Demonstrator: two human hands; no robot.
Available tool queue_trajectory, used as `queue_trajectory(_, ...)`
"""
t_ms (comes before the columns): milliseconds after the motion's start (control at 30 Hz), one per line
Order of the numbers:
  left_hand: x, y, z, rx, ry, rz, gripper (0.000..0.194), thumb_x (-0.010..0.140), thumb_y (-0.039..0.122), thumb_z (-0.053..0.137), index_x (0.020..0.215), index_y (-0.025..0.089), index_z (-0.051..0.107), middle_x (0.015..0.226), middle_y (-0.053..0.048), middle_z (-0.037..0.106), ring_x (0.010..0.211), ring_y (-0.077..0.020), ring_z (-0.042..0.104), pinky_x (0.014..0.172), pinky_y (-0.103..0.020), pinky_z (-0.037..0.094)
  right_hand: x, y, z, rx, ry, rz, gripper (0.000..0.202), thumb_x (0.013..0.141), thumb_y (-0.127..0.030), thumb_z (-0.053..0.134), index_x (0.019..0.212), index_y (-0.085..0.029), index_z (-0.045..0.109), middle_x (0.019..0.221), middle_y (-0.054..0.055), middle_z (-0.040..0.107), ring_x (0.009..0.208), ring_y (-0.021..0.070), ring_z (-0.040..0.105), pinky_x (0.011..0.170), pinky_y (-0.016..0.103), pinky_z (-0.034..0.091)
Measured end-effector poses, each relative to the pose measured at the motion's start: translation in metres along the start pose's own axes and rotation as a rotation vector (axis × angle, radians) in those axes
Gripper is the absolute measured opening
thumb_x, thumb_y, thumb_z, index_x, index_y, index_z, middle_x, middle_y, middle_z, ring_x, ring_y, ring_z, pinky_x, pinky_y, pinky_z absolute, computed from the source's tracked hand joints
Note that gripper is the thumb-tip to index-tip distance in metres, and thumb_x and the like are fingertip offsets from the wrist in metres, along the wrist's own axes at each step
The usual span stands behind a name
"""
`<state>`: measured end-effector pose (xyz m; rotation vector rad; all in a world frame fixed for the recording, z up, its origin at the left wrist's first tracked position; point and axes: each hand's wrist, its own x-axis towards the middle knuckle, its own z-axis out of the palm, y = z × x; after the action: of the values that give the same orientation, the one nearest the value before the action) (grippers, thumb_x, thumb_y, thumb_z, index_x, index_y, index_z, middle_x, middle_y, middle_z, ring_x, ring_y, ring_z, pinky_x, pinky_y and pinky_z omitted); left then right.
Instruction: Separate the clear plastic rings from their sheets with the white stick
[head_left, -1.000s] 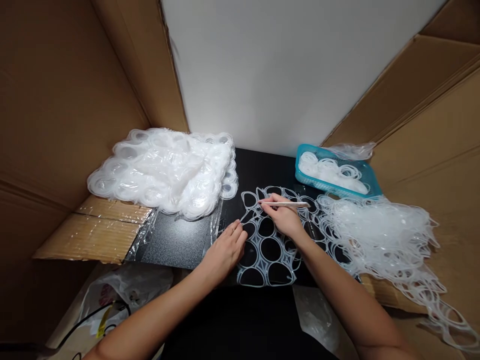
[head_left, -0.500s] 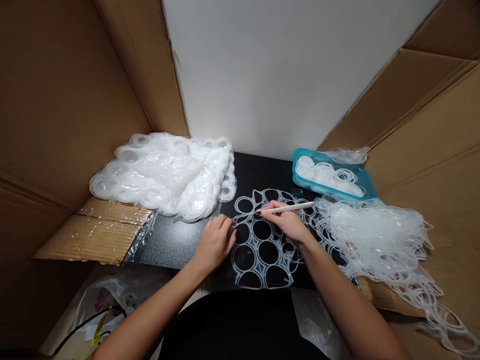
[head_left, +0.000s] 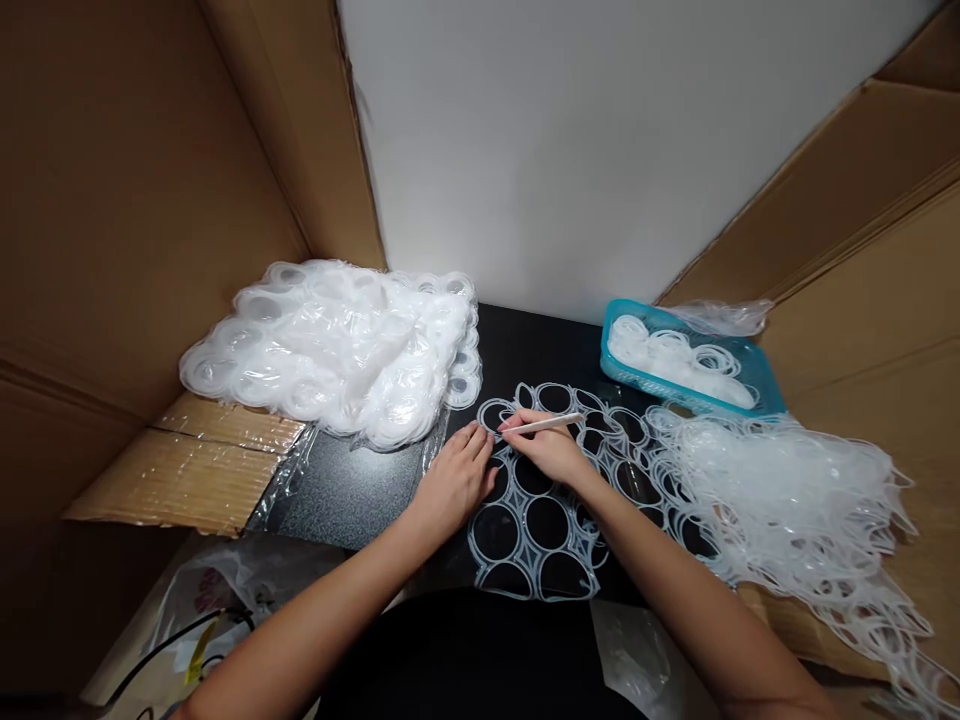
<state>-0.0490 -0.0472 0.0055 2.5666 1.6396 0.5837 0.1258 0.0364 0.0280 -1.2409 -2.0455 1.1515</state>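
A thin translucent sheet point(head_left: 534, 553) of joined rings lies on the black table point(head_left: 367, 485) in front of me. My left hand point(head_left: 457, 480) rests on its left edge, fingers stretched out and pressing near an upper-left ring. Pinched in my right hand point(head_left: 551, 450) is a slim white pen-like tool point(head_left: 553, 424). Its tip points left at that same ring, close to my left fingertips; the tip itself is too small to make out. At the right, the sheet meets a tangled heap of clear ring-holed webbing point(head_left: 765, 475).
A thick stack of similar ring sheets point(head_left: 352, 345) lies at the left. At the back right, a blue basket point(head_left: 611, 335) holds loose white rings point(head_left: 651, 352), with clear plastic film point(head_left: 724, 317) behind. Cardboard panels point(head_left: 150, 180) and a white wall point(head_left: 562, 150) enclose the table.
My left hand has moved up and right, its fingers now flatter on the sheet. My right hand and the tool have shifted to the upper-left ring. The camera view has moved slightly.
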Motion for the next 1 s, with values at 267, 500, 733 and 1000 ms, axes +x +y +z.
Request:
queue_trajectory(267,0.002,0.001,-0.005,-0.001,-0.004,0.003,0.040,0.093,0.023,0.054,0.131,0.008,0.052,0.137,-0.018,0.057,0.135,-0.0302,0.049,0.113,-0.043,0.040,-0.002,-0.005,0.004,-0.088,0.048,-0.066,0.013,0.086,-0.028,0.056,0.078,-0.020,0.063,0.080,0.002,0.068,0.075,0.0182,0.061,0.072,0.031,0.045)
queue_trajectory(500,-0.002,-0.001,0.001,-0.027,0.008,-0.013,0.045,0.093,0.022,0.055,0.134,0.007,0.050,0.140,-0.018,0.055,0.135,-0.0304,0.048,0.113,-0.044,0.041,-0.001,-0.006,0.004,-0.141,0.037,-0.083,0.011,0.086,-0.024,0.054,0.077,-0.020,0.060,0.082,0.002,0.066,0.076,0.0180,0.060,0.072,0.030,0.044)
queue_trajectory(733,0.000,0.001,0.000,0.000,0.006,-0.014,0.043,0.094,0.023,0.051,0.134,0.008,0.050,0.139,-0.019,0.056,0.135,-0.0303,0.048,0.113,-0.044,0.040,-0.003,-0.005,0.006,-0.212,0.047,-0.169,0.011,0.088,-0.018,0.054,0.078,-0.021,0.059,0.084,0.003,0.065,0.075,0.0179,0.059,0.071,0.030,0.045)
queue_trajectory(1000,0.003,0.001,-0.001,0.005,0.000,0.003,0.042,0.092,0.020,0.051,0.132,0.007,0.051,0.134,-0.018,0.059,0.135,-0.0304,0.048,0.115,-0.044,0.039,-0.014,-0.001,0.023,-0.653,0.033,-0.422,0.019,0.097,-0.014,0.046,0.090,-0.021,0.063,0.096,0.011,0.068,0.090,0.0266,0.058,0.082,0.039,0.048)
